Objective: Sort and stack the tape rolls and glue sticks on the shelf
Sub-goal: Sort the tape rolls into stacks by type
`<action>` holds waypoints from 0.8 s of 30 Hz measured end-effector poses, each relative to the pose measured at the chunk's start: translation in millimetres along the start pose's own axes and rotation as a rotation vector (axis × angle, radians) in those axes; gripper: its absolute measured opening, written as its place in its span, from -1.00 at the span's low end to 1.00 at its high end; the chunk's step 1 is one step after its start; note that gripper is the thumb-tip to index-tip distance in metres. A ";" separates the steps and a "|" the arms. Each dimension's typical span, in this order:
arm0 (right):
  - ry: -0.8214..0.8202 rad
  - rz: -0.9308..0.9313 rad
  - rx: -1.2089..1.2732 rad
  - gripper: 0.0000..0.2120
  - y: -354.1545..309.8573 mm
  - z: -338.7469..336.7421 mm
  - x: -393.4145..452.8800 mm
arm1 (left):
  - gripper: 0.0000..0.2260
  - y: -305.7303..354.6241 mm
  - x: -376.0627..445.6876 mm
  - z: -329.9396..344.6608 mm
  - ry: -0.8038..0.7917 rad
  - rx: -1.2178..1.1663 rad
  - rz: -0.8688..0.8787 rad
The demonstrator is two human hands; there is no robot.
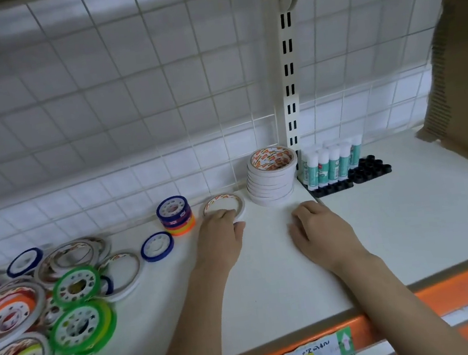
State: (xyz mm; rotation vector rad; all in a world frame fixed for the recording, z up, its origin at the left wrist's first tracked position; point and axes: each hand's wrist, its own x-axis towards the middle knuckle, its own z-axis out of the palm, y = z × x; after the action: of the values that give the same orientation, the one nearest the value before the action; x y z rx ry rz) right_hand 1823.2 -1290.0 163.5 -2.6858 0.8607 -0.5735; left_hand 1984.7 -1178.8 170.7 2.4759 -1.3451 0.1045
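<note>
**Left hand on a single white tape roll beside the tall stack**

Taking the tall stack of white tape rolls [271,177] as the landmark: far to its left, loose tape rolls [72,291] in green, orange, yellow and blue lie scattered on the white shelf [284,275]. Nearer, a short stack of blue, purple and orange rolls [175,214] stands upright. Just left of the tall stack lies a flat white tape roll [224,205]; the left hand [220,238] rests on its near edge, fingers curled over the rim, forearm reaching in from below. In front of the stack and slightly right, the right hand [318,230] lies palm-down on the shelf, fingers loosely curled, holding nothing. Right of the stack, glue sticks [332,163] stand upright in a black tray [370,169]
</note>
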 end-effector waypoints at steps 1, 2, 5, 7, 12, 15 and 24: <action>-0.004 0.001 0.000 -0.79 -1.0 -0.6 0.2 | -0.69 0.1 -1.1 -2.0 -0.011 0.013 0.006; -0.011 -0.002 -0.002 -0.78 -2.0 -1.2 0.8 | -0.68 -0.1 -2.5 -3.5 -0.017 0.021 0.010; -0.037 -0.026 -0.010 -0.75 -5.9 -2.4 2.4 | -0.66 0.3 -7.3 -8.0 -0.023 0.029 0.013; -0.047 -0.039 0.003 -0.73 -10.9 -3.3 3.4 | -0.63 -1.3 -11.2 -12.1 -0.022 0.040 0.028; -0.083 -0.061 0.035 -0.70 -34.0 -3.1 10.0 | -0.62 -14.4 -26.8 -31.7 0.006 0.000 -0.003; -0.118 -0.123 0.025 -0.70 -56.2 4.2 14.1 | -0.68 -32.6 -46.1 -41.4 0.058 -0.025 -0.047; -0.239 -0.449 -0.001 -0.65 -159.2 46.8 32.7 | -0.76 -113.9 -115.1 -88.3 0.213 0.061 -0.171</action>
State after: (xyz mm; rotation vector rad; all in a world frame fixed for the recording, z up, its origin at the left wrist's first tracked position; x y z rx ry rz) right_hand 1947.4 -1178.0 188.7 -2.8812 0.1930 -0.3245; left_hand 2022.9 -1001.1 201.8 2.5344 -1.0547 0.3630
